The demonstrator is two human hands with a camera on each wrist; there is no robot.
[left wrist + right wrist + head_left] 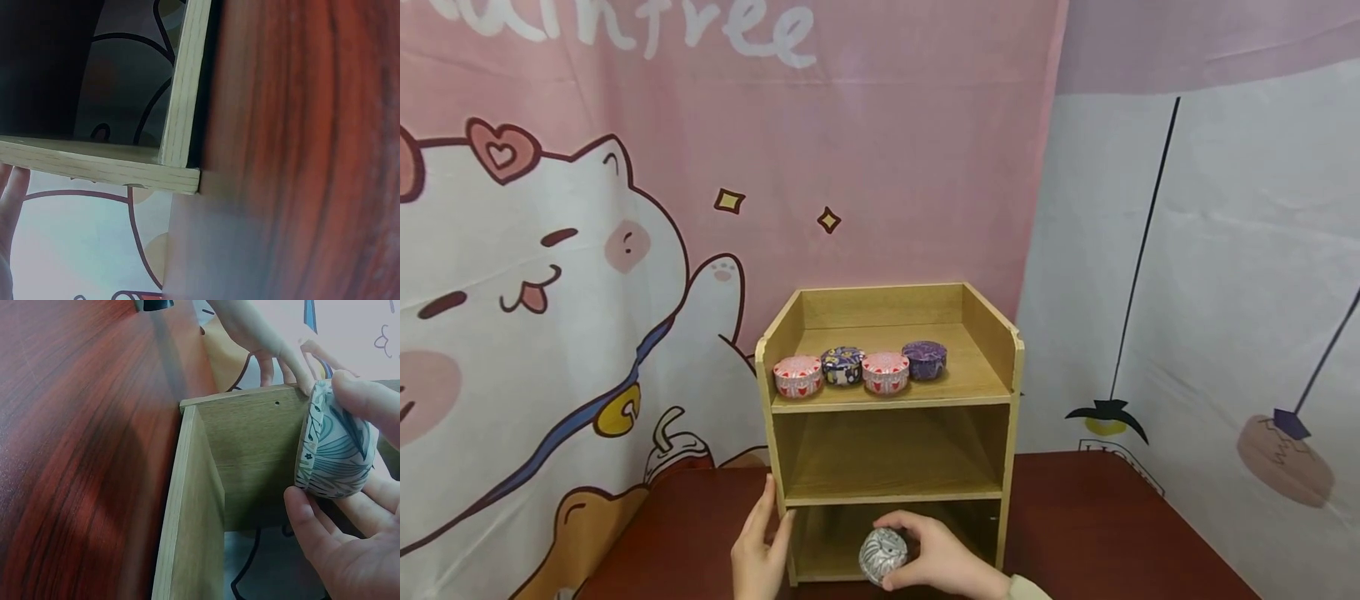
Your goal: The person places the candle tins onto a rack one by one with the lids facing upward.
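Low in the head view, my right hand [942, 557] grips a small round tin [881, 557] with a grey-white leaf pattern, thumb and fingers at its sides. The tin is tilted in front of the bottom compartment of a wooden shelf [891, 501]. The right wrist view shows the tin [340, 447] close up, its patterned lid edge turned sideways. My left hand [758, 546] rests against the shelf's left side panel, fingers nearly straight along the outside and thumb near the front edge. In the left wrist view only a bit of the left hand [9, 215] shows.
On the top shelf stand a pink tin [798, 379], a blue-yellow tin [842, 368], another pink tin [886, 375] and a purple tin [925, 362]. The shelf stands on a reddish-brown table [1097, 525]. Behind hangs a printed cloth [910, 167].
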